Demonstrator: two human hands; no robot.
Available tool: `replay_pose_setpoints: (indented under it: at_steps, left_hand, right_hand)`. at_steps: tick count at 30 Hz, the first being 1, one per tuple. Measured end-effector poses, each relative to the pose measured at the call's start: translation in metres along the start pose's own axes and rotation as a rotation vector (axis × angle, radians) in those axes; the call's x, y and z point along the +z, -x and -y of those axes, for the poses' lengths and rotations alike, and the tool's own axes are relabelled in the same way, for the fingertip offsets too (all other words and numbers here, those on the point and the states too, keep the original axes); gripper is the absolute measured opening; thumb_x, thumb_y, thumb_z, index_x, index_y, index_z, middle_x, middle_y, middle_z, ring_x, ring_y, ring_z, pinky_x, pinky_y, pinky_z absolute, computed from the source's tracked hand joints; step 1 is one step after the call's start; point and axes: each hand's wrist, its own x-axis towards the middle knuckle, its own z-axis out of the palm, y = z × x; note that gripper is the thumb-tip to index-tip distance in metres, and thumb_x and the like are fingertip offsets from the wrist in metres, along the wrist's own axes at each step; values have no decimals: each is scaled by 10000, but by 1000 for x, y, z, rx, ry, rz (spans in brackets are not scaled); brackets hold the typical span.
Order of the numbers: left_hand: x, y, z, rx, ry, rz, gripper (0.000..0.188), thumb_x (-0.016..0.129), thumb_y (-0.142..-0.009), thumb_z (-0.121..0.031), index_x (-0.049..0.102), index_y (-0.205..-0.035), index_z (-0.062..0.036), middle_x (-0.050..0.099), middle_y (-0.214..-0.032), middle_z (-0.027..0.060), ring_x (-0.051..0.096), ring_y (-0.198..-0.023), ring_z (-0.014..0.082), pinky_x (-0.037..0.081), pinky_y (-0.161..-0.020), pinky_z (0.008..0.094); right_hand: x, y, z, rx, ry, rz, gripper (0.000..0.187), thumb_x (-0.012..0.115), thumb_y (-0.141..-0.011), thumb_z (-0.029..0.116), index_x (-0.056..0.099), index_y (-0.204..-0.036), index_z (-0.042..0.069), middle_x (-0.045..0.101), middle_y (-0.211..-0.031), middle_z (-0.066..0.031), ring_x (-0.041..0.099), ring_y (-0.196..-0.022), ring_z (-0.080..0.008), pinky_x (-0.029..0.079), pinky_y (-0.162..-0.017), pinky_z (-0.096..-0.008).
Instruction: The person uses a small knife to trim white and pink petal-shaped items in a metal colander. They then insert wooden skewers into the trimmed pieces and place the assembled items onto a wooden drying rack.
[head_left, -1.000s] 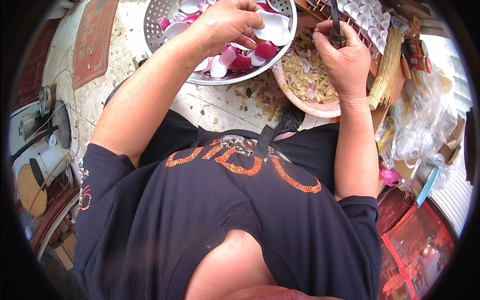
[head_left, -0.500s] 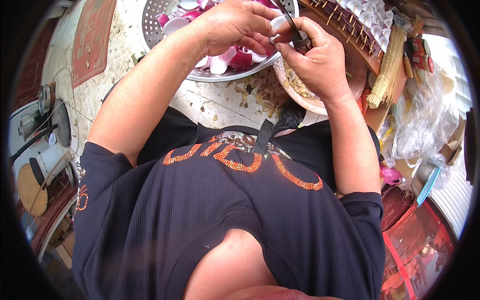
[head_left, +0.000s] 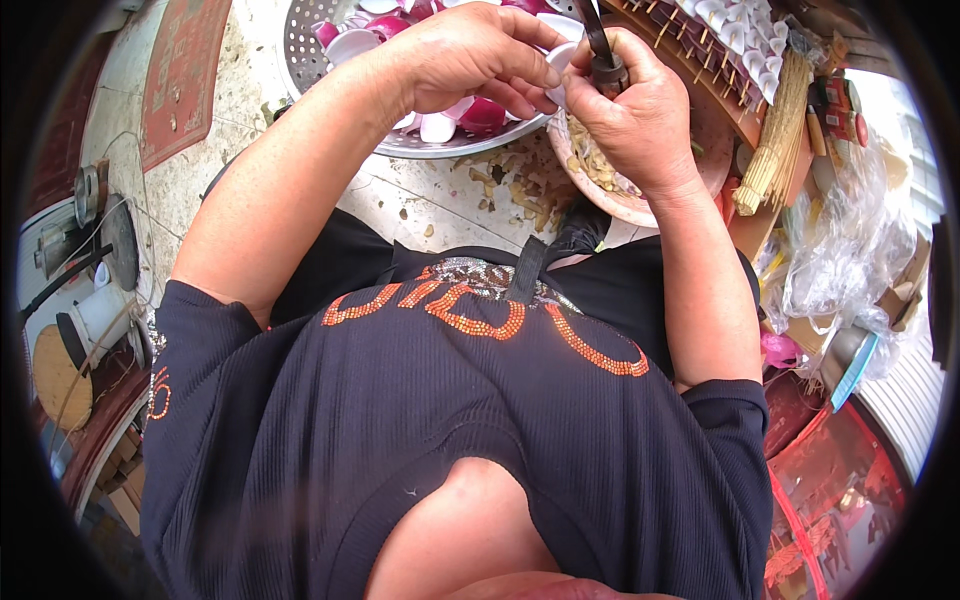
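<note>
My left hand (head_left: 465,60) pinches a pale onion piece (head_left: 561,62) between thumb and fingers, above the front of a metal colander (head_left: 298,60). Close against that piece is my right hand (head_left: 640,115), wrapped round the dark handle of a knife (head_left: 606,72). The blade points up toward the top edge of the picture, where its end is cut off. Purple and white onion pieces (head_left: 484,116) fill the colander below my hands. My right fingertips touch or nearly touch the onion piece; I cannot tell which.
A pink basin (head_left: 625,212) with peelings stands below my right hand. To the right are skewered white pieces (head_left: 735,30) on a wooden board, a bundle of bamboo skewers (head_left: 775,140), plastic bags (head_left: 845,240) and a red bag (head_left: 835,500). Scraps (head_left: 535,195) litter the floor; a red mat (head_left: 185,80) lies left.
The knife blade has turned more upright. My left hand has shifted slightly, and the onion piece is now more visible between the two hands.
</note>
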Motion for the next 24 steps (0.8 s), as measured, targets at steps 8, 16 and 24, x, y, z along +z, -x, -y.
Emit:
replay_pose_setpoints:
  at_steps: [8,16,24]
  left_hand:
    - [12,2,1,-18,-135,-11,411,645,-749,40,577,-1153,6,653,-968,84,673,-763,148,556,-625,238]
    - [9,-7,3,13,-380,-192,204,606,-800,-1,611,-1004,8,656,-829,71,655,-663,122,535,-546,223]
    - [-4,-16,7,111,-238,-367,211,669,-862,-107,582,-1021,2,643,-867,90,663,-693,140,546,-561,238]
  right_hand:
    - [-1,-5,-12,10,-25,-196,153,684,-747,125,636,-879,62,662,-724,-28,603,-629,-78,504,-622,-247]
    - [-21,-7,-7,168,-468,-285,117,676,-780,42,608,-875,25,596,-667,15,547,-532,-45,429,-475,-194]
    - [-59,-5,-34,268,346,-181,217,645,-751,127,678,-946,38,694,-805,-79,643,-645,-150,529,-672,-284]
